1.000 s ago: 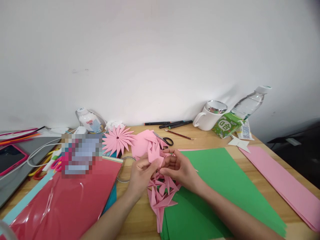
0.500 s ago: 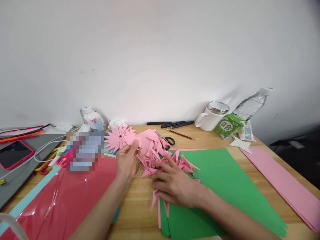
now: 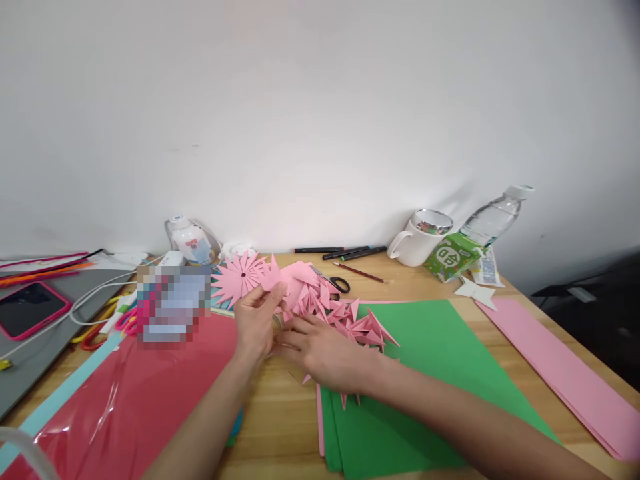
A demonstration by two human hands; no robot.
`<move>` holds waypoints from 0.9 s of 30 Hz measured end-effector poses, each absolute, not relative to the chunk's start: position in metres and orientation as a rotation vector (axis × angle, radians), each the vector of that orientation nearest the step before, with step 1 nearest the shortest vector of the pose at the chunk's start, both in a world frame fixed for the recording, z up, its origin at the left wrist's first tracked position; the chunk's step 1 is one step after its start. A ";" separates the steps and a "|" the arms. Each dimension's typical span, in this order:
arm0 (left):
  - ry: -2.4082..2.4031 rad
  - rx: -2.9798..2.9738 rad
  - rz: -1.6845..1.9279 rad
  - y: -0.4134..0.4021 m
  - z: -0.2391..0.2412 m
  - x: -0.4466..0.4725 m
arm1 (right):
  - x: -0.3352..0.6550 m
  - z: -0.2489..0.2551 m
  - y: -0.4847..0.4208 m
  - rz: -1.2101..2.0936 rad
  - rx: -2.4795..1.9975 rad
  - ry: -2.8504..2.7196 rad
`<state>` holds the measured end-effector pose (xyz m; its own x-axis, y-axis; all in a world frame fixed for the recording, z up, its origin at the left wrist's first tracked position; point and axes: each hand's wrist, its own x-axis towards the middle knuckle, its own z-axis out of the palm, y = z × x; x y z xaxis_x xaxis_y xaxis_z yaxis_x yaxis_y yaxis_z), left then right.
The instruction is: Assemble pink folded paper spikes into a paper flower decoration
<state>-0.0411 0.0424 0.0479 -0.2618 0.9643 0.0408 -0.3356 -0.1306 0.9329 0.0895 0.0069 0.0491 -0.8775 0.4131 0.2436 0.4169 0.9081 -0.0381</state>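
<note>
Between the thumb and fingers of my left hand [image 3: 255, 317] is a pink folded paper piece [image 3: 274, 275], its points sticking up. Close beside it, my right hand [image 3: 325, 350] reaches across with its fingers stretched to the left, partly apart; their tips are hidden near my left hand. Under and behind my right hand lies a heap of pointed pink folded paper pieces [image 3: 373, 328]. Just behind my left hand rests a round pink pleated paper wheel [image 3: 237, 277] with many points and a dark centre hole.
Green paper sheets [image 3: 425, 400] lie at front right, a glossy red packet [image 3: 145, 393] at left. Black-handled scissors [image 3: 340, 284], a pencil [image 3: 360, 272] and pens sit behind. A white mug [image 3: 420, 240], green box [image 3: 453, 257], bottle [image 3: 495, 217] and pink strips [image 3: 555, 373] stand or lie right.
My right hand has moved left from over the pink heap to beside my left hand, with its fingers less spread. My left hand keeps its pink piece in nearly the same place.
</note>
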 end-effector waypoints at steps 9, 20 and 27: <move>1.011 0.874 1.672 0.053 0.051 -0.054 | 0.050 0.025 0.009 -0.169 -0.575 -2.811; 1.374 1.325 1.794 0.040 0.061 -0.059 | 0.104 0.078 0.028 0.736 -0.755 -2.221; 1.164 1.204 1.667 0.040 0.055 -0.053 | 0.115 0.083 0.040 0.953 -0.816 -1.905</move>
<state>-0.0525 0.0397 0.0549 -0.2674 0.9251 0.2697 -0.0657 -0.2968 0.9527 0.1152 0.0401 0.0826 -0.4406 0.8101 0.3867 0.1767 0.5006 -0.8475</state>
